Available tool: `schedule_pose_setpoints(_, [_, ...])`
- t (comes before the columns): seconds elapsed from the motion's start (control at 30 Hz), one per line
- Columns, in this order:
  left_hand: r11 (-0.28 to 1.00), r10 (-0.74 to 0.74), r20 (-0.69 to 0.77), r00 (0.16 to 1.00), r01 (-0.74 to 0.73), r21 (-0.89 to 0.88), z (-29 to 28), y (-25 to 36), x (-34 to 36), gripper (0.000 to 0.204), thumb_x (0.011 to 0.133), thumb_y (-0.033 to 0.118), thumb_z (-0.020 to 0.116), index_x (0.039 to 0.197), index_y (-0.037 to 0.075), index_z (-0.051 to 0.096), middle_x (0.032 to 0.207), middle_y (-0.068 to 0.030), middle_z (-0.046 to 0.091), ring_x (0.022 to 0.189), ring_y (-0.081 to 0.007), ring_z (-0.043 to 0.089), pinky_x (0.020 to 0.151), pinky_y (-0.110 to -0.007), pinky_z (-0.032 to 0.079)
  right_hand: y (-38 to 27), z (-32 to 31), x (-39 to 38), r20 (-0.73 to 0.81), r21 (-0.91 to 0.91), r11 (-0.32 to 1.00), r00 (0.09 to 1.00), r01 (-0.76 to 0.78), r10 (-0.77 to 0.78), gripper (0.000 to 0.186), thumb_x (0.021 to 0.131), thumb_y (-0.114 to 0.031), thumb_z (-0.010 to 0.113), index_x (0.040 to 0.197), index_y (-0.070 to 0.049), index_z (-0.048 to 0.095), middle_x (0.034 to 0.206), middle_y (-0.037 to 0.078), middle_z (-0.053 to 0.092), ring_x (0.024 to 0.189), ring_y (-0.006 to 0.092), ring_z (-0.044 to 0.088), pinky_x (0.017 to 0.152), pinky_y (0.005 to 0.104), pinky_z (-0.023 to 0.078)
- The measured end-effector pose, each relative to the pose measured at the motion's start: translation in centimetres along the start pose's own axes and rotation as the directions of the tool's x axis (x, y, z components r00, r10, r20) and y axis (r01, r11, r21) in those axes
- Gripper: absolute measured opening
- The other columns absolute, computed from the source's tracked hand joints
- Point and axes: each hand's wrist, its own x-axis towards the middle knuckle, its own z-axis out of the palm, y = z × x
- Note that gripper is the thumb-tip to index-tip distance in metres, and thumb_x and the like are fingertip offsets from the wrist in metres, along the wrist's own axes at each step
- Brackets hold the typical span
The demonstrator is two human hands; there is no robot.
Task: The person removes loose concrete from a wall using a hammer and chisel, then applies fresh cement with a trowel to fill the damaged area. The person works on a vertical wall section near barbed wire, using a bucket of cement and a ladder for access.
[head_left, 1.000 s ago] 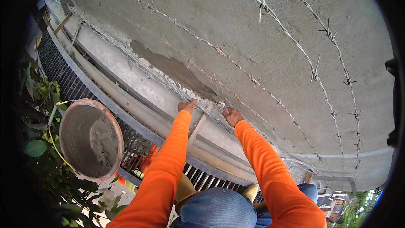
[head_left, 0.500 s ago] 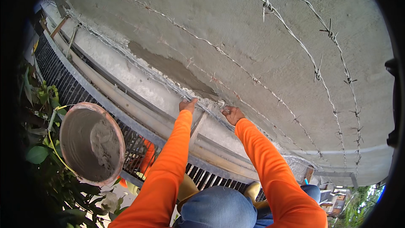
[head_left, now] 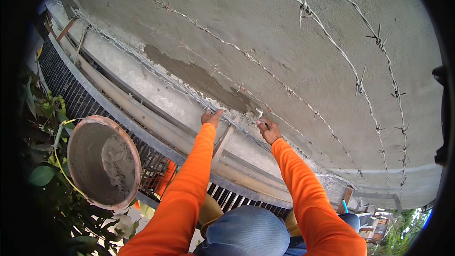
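Observation:
My left hand (head_left: 211, 117) is closed around the bundle of wire strands (head_left: 182, 89) that runs along the foot of the grey wall (head_left: 284, 33). Beyond it to the right, my right hand (head_left: 269, 130) grips a small trowel (head_left: 259, 112). Its bent, pale metal neck shows, while the handle is mostly inside my fingers and the blade is hard to make out. The trowel is at the right end of a darker, wet-looking mortar patch (head_left: 199, 78) low on the wall. At the lower left, a round bucket (head_left: 136, 161) holds grey mortar (head_left: 117, 161).
Strands of barbed wire (head_left: 303, 7) stretch across in front of the wall. Pipes (head_left: 156, 119) and a dark metal grating (head_left: 71, 73) run below the ledge. Leafy plants (head_left: 42, 173) crowd the left side. A wooden piece (head_left: 347, 195) stands at the lower right.
My right hand has moved slightly right and down, and the trowel's neck shows more clearly. The wet mortar patch reaches a little farther right. My left hand stays on the wires.

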Motion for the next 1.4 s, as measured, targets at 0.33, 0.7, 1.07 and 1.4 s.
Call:
schedule_pose_setpoints(0.33, [0.981, -0.080, -0.107, 0.991, 0.098, 0.167, 2.6, 2.1, 0.8, 0.081, 0.072, 0.036, 0.090, 0.127, -0.012, 0.055, 0.121, -0.0248, 0.067, 0.113, -0.0332, 0.066, 0.099, -0.038, 0.049, 2.6, -4.7, -4.8, -0.002, -0.299, 0.940, 0.985, 0.164, -0.172, 0.043, 0.097, -0.044, 0.056, 0.120, -0.009, 0.066, 0.092, 0.031, 0.068, 0.093, 0.0493, 0.066, 0.085, 0.0494, 0.051])
schedule_pose_setpoints(0.7, [0.978, -0.072, -0.032, 0.997, 0.077, 0.193, -0.1, 1.3, 0.1, 0.086, 0.072, 0.033, 0.088, 0.132, -0.014, 0.049, 0.107, -0.0226, 0.068, 0.083, -0.0289, 0.067, 0.069, -0.038, 0.051, -1.7, -1.2, 1.1, 0.144, -0.464, 0.872, 0.984, 0.158, -0.101, 0.053, 0.096, -0.049, 0.052, 0.129, -0.009, 0.064, 0.119, 0.032, 0.064, 0.116, 0.0466, 0.060, 0.103, 0.0489, 0.046])
schedule_pose_setpoints(1.07, [0.984, -0.083, -0.075, 0.994, 0.093, 0.154, -0.3, -1.0, 1.7, 0.093, 0.072, 0.029, 0.089, 0.139, -0.014, 0.040, 0.101, -0.0208, 0.066, 0.074, -0.0260, 0.067, 0.055, -0.038, 0.049, 1.5, -1.3, -0.5, 0.054, -0.193, 0.980, 0.997, -0.039, 0.051, 0.050, 0.096, -0.051, 0.055, 0.121, -0.011, 0.069, 0.113, 0.033, 0.066, 0.113, 0.0491, 0.061, 0.100, 0.0494, 0.047])
schedule_pose_setpoints(1.4, [0.968, -0.134, -0.029, 0.991, 0.137, 0.210, -0.1, 2.5, -1.5, 0.087, 0.075, 0.037, 0.082, 0.141, -0.005, 0.043, 0.102, -0.0147, 0.067, 0.082, -0.0244, 0.068, 0.061, -0.040, 0.048, 0.9, -2.3, -3.1, 0.080, -0.364, 0.929, 0.996, 0.068, -0.042, 0.050, 0.097, -0.051, 0.050, 0.129, -0.015, 0.064, 0.116, 0.029, 0.067, 0.113, 0.0475, 0.061, 0.101, 0.0495, 0.047])
